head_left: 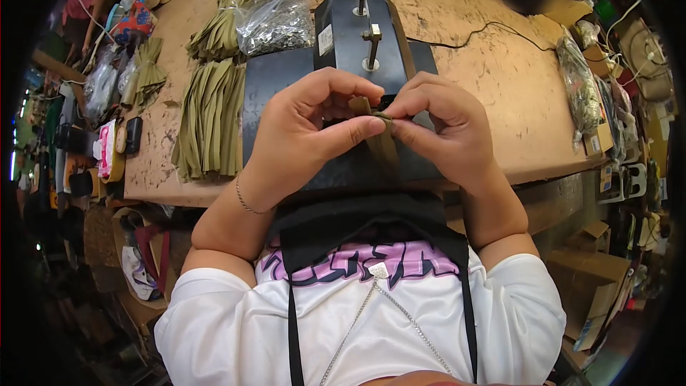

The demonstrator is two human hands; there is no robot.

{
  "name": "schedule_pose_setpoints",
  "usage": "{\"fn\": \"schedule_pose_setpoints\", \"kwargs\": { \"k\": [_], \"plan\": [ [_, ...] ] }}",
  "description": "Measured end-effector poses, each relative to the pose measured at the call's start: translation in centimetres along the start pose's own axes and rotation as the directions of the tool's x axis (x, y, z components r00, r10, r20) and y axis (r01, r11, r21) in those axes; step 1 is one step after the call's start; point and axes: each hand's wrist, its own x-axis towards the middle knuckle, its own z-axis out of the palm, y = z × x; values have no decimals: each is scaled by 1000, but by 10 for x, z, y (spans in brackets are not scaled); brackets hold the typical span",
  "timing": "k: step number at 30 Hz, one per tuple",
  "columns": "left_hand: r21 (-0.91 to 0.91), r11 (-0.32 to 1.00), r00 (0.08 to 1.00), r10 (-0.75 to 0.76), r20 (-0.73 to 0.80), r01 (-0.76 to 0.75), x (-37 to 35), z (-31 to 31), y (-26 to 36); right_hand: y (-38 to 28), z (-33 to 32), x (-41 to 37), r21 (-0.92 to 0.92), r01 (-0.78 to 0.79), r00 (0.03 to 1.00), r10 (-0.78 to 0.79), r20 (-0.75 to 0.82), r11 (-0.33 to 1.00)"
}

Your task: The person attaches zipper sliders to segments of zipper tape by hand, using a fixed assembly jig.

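An olive-green fabric strap (384, 149) is pinched between my two hands in front of the dark machine. My left hand (311, 114) grips it from the left, its thumb pressed on the strap and its index finger curved above. From the right, my right hand (446, 116) holds the strap's folded upper part between thumb and index finger. The strap's lower part hangs blurred below my fingertips. Whether a small fitting sits inside the fold, I cannot make out. Just beyond my hands stands the black metal machine (346, 21), with two upright metal posts on top.
Left of the machine lie bundles of olive straps (209, 120) and a clear plastic bag (275, 18) of small metal pieces. A black cable (493, 25) runs across the table (464, 0) at right. Plastic-wrapped goods (577, 86) line the right edge; a cardboard box (589, 279) stands below.
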Motion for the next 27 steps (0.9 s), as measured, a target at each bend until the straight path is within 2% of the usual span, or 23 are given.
{"fn": "schedule_pose_setpoints", "kwargs": {
  "k": [1,5,8,12,15,18,19,22,23,24,27],
  "plan": [
    [-33,999,1000,13,-15,-14,1,1,-1,0,-2,0,-14,5,1000,-5,28,1000],
    [78,986,989,143,41,-146,2,-4,-9,-3,-1,2,9,23,998,-24,54,1000],
    [200,951,972,228,59,-235,3,-6,-10,-9,1,5,-110,19,999,-15,33,994],
    [486,777,911,395,120,-401,10,-10,1,-7,0,14,-195,61,998,-59,13,979],
    [533,705,859,506,84,-467,25,-15,-1,0,0,24,-222,100,992,-115,-53,970],
    [419,860,928,360,-94,-291,45,-23,8,14,4,32,-210,187,948,-232,-219,960],
    [362,907,945,287,-157,-216,51,-25,12,20,2,32,-185,242,940,-278,-200,952],
    [376,917,962,211,-175,-133,76,-44,12,49,3,27,-5,292,952,-291,-94,956],
    [384,915,967,197,-164,-121,83,-48,12,54,4,26,-91,349,931,-356,-83,933],
    [381,917,968,191,-163,-117,88,-50,11,54,5,26,-69,408,906,-413,-88,910],
    [362,926,974,170,-150,-105,98,-52,7,53,7,28,-86,402,912,-407,-46,912]
  ]
}}
